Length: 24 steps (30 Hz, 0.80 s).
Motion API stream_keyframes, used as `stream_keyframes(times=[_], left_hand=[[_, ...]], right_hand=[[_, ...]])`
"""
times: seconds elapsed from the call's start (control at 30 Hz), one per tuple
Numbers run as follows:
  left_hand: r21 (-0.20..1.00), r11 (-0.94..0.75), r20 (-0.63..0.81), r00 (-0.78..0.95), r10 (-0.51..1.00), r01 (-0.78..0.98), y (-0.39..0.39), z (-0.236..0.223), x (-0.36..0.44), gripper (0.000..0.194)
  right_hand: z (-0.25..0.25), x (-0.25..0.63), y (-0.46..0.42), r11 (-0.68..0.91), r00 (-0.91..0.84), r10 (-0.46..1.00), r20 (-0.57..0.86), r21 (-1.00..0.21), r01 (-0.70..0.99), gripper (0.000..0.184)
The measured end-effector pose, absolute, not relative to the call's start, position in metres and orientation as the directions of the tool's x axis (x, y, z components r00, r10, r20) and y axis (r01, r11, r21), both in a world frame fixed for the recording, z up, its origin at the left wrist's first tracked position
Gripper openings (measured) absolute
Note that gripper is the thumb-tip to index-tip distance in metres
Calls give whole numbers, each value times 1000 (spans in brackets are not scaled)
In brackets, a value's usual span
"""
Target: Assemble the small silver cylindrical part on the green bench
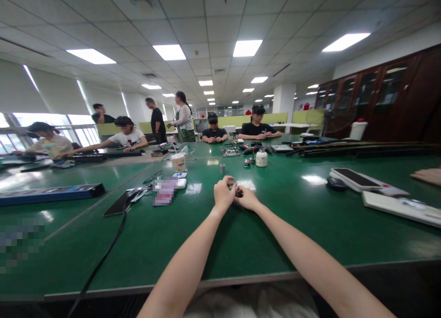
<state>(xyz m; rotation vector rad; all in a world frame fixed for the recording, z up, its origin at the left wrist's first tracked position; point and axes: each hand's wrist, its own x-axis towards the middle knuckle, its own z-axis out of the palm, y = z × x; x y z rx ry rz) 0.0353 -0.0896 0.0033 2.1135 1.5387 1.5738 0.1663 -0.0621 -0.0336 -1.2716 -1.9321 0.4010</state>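
My left hand (225,193) and my right hand (247,199) meet above the green table (275,235), with fingers curled toward each other. Between their fingertips is a small dark, partly shiny part (238,193); the fingers cover most of it and its kind cannot be made out. Both hands are closed around it. Just beyond them a small grey metal cylinder (222,168) stands upright. Farther back are small shiny metal pieces (247,163) beside a white jar (261,158).
Left of my hands lie a pinkish packet (166,192), a dark tablet-like slab (117,203) with a black strap (115,249), and a paper-like cup (178,162). A phone (354,178) and pale flat case (399,207) lie right. Co-workers sit across; another person's hand (427,175) rests far right.
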Motion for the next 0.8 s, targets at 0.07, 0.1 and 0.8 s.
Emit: stream_keyframes(times=[0.07, 0.1, 0.8], left_hand=[[598, -481, 660, -53, 749, 641, -90, 2, 36, 19], [601, -485, 666, -62, 743, 636, -90, 2, 35, 20], [594, -394, 688, -189, 701, 701, -99, 5, 42, 16]], right_hand=[[-35, 166, -61, 455, -204, 879, 432, -628, 631, 32], [-36, 166, -60, 455, -204, 879, 432, -628, 631, 32], [-38, 168, -57, 468, -222, 874, 432, -630, 620, 26]])
